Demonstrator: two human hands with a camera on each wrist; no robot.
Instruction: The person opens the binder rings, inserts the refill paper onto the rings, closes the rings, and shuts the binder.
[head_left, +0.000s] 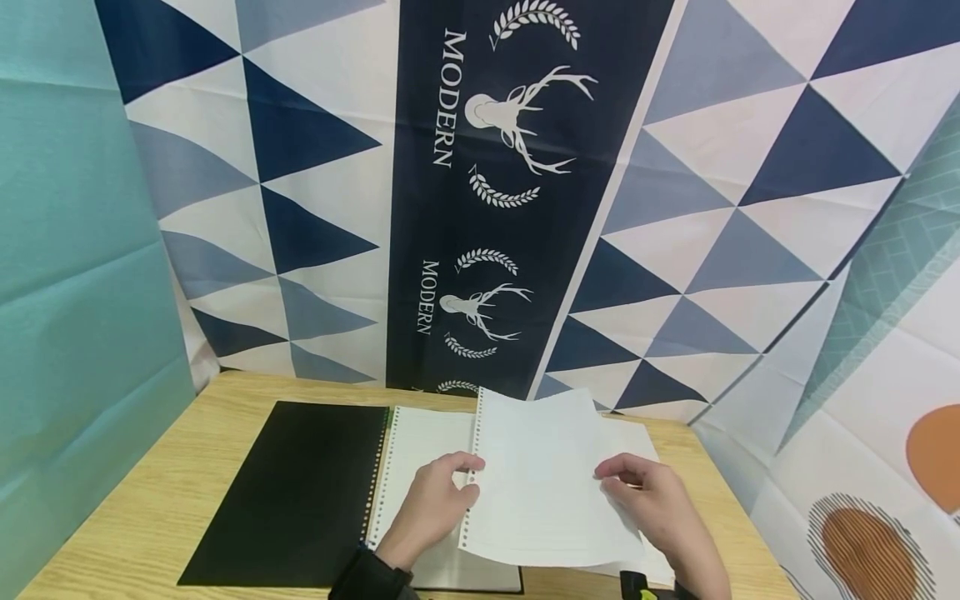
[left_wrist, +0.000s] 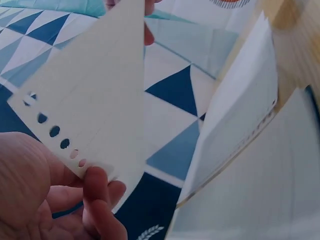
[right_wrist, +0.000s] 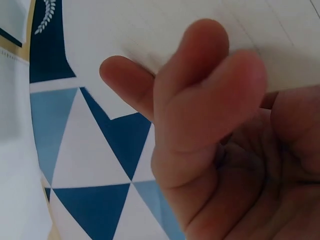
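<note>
Both left hand (head_left: 431,504) and right hand (head_left: 660,502) pinch a punched sheet (head_left: 540,475) between fingers (left_wrist: 96,186), partly hiding white pages (head_left: 435,429) beneath.

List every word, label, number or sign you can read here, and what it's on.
"MODERN": sideways, high on the dark band of the hanging cloth.
"MODERN": again, lower on that band.
Lowest print on the band: mostly hidden, unreadable.
Punched sheet: faint ruled lines, no readable words.
Black cover: no text visible.
No numbers found.
</note>
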